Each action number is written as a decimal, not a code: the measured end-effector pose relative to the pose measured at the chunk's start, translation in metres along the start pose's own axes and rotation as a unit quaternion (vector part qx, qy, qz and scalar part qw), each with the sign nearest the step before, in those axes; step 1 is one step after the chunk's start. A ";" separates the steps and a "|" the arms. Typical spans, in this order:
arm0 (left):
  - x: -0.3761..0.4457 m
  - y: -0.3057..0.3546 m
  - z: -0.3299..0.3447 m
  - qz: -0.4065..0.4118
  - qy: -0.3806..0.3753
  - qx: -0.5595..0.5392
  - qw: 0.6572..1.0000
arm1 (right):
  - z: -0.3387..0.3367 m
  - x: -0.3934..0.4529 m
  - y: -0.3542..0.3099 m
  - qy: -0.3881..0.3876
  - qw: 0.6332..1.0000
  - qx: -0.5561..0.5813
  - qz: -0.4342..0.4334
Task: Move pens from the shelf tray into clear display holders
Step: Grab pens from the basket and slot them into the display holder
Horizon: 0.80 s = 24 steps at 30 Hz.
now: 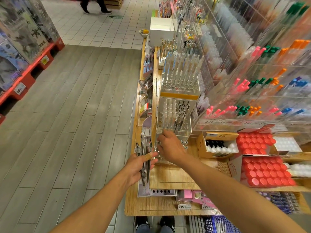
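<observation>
My left hand (pixel 140 167) grips a bundle of dark clear-barrelled pens (pixel 145 153), fanned upward at the front edge of the wooden shelf (pixel 170 175). My right hand (pixel 170 146) reaches to the base of a clear display holder (pixel 174 118), its fingers curled down by the holder's lower front holes; whether a pen is pinched there is hidden. That holder has several black pens standing in its right rows and white ones to the left. A taller clear holder (pixel 180 78) with pale pens stands behind it.
An open box of black and white caps (pixel 217 145) and red-capped trays (pixel 264 170) sit to the right. Acrylic wall racks of coloured pens (pixel 252 91) rise behind. The aisle floor (pixel 75 115) lies left. A walking person's legs (pixel 95 5) show far off.
</observation>
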<state>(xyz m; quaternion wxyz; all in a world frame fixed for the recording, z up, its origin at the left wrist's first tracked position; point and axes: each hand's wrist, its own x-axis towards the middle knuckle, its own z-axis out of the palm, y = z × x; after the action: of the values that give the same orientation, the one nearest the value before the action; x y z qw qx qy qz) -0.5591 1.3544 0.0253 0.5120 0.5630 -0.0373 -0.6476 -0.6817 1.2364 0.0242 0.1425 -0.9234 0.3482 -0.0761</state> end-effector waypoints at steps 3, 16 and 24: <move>-0.001 -0.002 0.006 0.003 -0.002 0.011 1.000 | -0.007 -0.010 0.000 -0.019 0.981 0.176 0.074; 0.001 -0.013 0.034 -0.015 -0.062 0.033 0.997 | -0.029 -0.056 0.030 -0.045 0.757 0.619 0.204; 0.007 -0.020 0.027 -0.021 -0.022 0.047 0.998 | -0.045 -0.074 0.065 0.150 0.880 0.389 0.228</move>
<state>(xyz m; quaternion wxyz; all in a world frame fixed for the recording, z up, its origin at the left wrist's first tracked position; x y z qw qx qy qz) -0.5910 1.3443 0.0177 0.4699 0.5727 -0.0675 -0.6683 -0.7885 1.2296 0.0432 0.4497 -0.6662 0.5087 -0.3085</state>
